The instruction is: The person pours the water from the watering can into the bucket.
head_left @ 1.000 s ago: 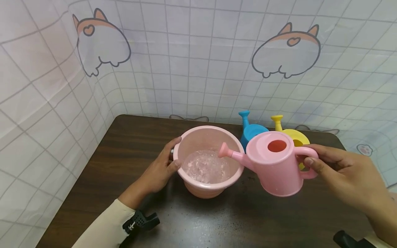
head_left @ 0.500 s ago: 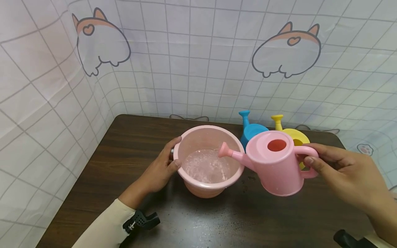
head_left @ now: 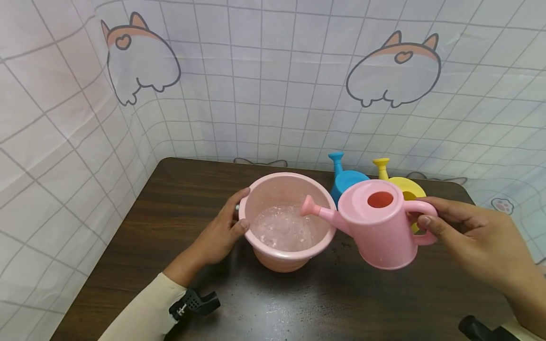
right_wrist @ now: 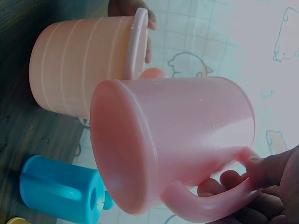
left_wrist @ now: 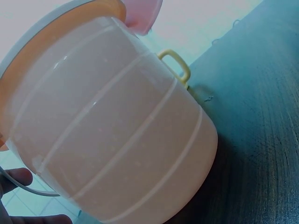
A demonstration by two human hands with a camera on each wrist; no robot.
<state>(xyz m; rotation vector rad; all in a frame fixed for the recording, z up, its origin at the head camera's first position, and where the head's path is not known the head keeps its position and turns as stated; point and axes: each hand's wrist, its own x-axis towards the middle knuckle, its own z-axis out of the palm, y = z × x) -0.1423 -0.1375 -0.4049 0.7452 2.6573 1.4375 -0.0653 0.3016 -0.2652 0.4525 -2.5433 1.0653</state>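
Note:
A pale pink bucket [head_left: 260,255] stands on the table with rippling, bubbly water [head_left: 283,229] inside. My left hand [head_left: 217,234] holds its left side, thumb and fingers at the rim; the left wrist view shows fingertips [left_wrist: 21,176] by the thin wire handle [left_wrist: 35,190]. My right hand [head_left: 482,237] grips the handle of a pink watering can [head_left: 386,239], held up to the right of the bucket. The can's spout rose [head_left: 308,206] reaches over the bucket's right rim, and the can tilts slightly toward it.
Behind the pink can, a blue watering can [head_left: 347,179] and a yellow watering can [head_left: 407,185] stand at the table's back edge. Water drops wet the dark wooden table [head_left: 273,308] in front. A grid-patterned curtain [head_left: 264,94] hangs behind and at the left.
The water in the bucket churns less than a second ago and its ripples have shifted. Both hands, the bucket and the pink watering can stay nearly in place.

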